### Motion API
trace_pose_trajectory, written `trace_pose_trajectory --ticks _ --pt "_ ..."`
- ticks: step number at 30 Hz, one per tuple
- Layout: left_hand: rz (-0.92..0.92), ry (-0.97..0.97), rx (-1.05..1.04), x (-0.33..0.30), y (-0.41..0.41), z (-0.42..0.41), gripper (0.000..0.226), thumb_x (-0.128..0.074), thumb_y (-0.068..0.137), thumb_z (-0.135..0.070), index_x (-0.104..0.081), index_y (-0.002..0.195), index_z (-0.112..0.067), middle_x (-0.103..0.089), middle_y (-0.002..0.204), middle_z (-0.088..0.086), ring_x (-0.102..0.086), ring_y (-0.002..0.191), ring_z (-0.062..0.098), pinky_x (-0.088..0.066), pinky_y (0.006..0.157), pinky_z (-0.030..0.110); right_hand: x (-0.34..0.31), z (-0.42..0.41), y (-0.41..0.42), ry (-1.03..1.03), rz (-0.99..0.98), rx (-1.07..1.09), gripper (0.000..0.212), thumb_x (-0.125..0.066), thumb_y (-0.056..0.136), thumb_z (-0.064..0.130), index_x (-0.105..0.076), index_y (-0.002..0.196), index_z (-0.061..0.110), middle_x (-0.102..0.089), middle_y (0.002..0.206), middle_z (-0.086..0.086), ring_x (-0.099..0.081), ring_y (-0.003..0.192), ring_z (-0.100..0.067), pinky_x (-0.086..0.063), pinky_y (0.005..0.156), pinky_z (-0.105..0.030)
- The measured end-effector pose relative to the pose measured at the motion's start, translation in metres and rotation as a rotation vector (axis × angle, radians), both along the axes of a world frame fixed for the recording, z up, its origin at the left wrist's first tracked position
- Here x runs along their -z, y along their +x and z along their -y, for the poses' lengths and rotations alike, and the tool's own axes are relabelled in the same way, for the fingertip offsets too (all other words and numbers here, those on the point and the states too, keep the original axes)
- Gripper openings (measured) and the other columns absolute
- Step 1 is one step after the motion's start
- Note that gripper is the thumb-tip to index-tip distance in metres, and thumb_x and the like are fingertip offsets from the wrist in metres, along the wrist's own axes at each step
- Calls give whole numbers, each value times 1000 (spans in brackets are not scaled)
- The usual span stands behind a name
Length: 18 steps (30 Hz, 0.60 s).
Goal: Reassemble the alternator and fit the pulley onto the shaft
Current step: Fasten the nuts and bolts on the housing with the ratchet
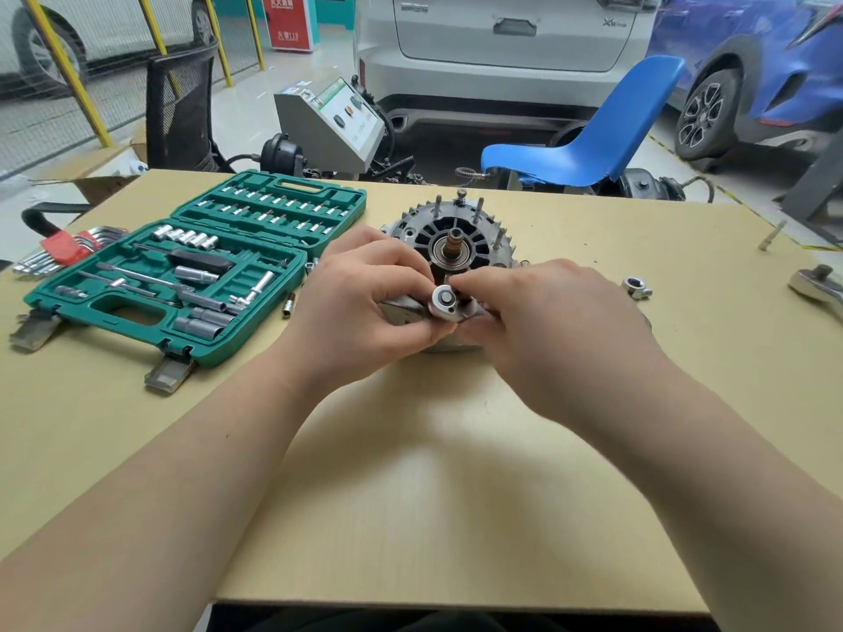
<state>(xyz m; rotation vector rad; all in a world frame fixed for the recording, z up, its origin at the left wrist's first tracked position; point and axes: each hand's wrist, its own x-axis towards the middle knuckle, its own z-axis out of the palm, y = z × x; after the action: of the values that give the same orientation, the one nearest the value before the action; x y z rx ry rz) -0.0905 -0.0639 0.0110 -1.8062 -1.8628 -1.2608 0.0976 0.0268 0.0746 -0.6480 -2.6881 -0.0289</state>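
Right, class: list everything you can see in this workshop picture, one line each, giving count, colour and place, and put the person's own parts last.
Grey metal alternator: one, grey and black, table centre, shaft end up.
Small silver ratchet: one, silver, in front of the alternator, held in both hands.
Green plastic socket case: one, open, table left.
Red-holdered hex keys: one set, left of the case.
Loose silver socket: one, right of the case.
Silver metal nut: one, right of the alternator.
Large chrome ratchet head: one, right table edge.
Blue plastic chair: one, behind the table.
White car: one, background.
Left hand: grip on the ratchet.
Right hand: grip on the ratchet.
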Motion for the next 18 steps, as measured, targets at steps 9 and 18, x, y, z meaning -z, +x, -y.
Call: trace_pose_trajectory --ticks 9,18 --pt "-35 -9 25 -1 -2 1 14 -84 86 -31 -85 84 -17 -72 93 -8 -56 92 21 -48 86 44 35 15 8 -615 -301 -2 48 -71 89 39 -50 132 41 -69 90 15 -67 80 -7 -50 64 -24" --pt "-27 26 44 1 -2 0 15 -88 87 -28 -85 82 -14 -73 90 -8 -56 89 22 -47 85 40 44 -35 46 -1604 -475 -228 24 -74 82 12 -77 106 7 -68 86 -19 -48 54 -20 -35 46 -23"
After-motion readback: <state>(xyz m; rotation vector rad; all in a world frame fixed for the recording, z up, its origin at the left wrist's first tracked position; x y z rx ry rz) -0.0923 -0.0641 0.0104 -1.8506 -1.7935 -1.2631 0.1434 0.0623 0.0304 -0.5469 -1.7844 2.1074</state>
